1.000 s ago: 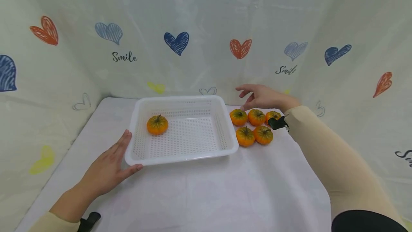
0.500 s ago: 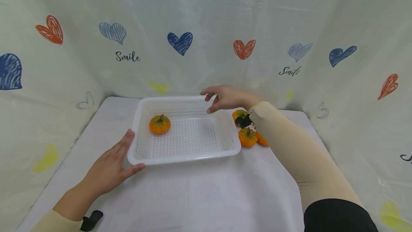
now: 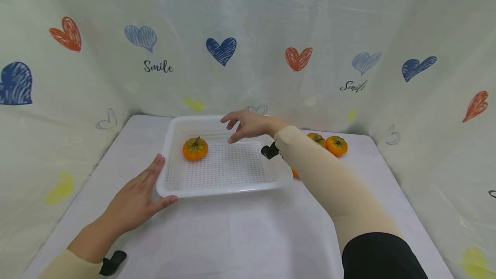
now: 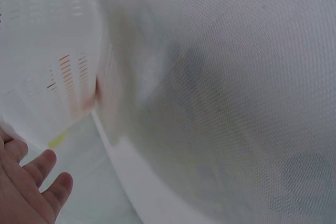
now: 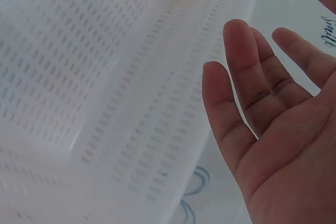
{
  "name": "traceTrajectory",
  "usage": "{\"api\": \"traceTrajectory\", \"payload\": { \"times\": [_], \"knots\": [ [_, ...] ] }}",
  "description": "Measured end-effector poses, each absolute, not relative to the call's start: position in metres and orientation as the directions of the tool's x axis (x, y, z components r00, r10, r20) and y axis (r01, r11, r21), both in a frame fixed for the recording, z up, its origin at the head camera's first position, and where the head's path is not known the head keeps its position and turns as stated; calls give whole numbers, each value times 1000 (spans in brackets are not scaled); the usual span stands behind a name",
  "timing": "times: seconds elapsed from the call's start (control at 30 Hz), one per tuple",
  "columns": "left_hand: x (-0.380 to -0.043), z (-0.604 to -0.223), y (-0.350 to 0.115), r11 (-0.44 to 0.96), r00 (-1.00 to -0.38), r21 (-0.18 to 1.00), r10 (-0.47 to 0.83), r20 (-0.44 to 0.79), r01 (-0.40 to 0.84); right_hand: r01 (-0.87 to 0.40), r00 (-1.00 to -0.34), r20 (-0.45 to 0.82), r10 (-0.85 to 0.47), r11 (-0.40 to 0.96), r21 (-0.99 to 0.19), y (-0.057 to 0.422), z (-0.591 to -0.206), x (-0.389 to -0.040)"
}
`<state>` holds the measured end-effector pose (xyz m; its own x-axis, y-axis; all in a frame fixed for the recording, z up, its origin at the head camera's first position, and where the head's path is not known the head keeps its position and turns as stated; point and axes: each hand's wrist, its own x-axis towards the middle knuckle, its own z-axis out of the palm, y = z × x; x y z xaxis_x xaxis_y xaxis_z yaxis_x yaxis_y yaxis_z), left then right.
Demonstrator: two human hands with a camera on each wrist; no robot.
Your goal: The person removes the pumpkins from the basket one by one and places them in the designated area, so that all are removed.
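A white plastic basket [image 3: 228, 188] with slotted walls lies on the table. One small orange pumpkin [image 3: 195, 149] with a green stem sits in its left half. My left hand [image 3: 133, 201] rests at the basket's front left corner, fingers straight along the side and thumb at the front rim. Over the back of the basket hovers my right hand [image 3: 249, 125], its fingers spread and loosely bent around nothing. The right wrist view shows the palm of this right hand [image 5: 283, 119] bare, beside the basket wall [image 5: 173, 129].
Right of the basket, an orange pumpkin [image 3: 336, 146] and another pumpkin [image 3: 315, 138] show on the white tablecloth [image 3: 248, 236]; my right forearm hides others, with one sliver visible. A heart-printed curtain [image 3: 263, 12] rises behind the table and along both sides.
My right hand has swept left from above the pumpkins to over the basket, carrying nothing. The left hand and the pumpkin in the basket keep their places, while the head view shifts slightly.
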<state>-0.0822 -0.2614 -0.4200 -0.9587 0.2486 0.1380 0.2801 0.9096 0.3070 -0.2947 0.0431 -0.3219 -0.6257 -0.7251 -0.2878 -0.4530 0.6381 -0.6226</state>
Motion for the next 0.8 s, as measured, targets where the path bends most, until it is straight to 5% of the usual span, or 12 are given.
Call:
{"api": "traceTrajectory", "payload": {
  "times": [0.8],
  "knots": [
    [-82, -420, -261, 918, -968, 309, 222, 115, 247, -397, -608, -349, -713, 654, -643, -6, -378, -306]
  ]
}}
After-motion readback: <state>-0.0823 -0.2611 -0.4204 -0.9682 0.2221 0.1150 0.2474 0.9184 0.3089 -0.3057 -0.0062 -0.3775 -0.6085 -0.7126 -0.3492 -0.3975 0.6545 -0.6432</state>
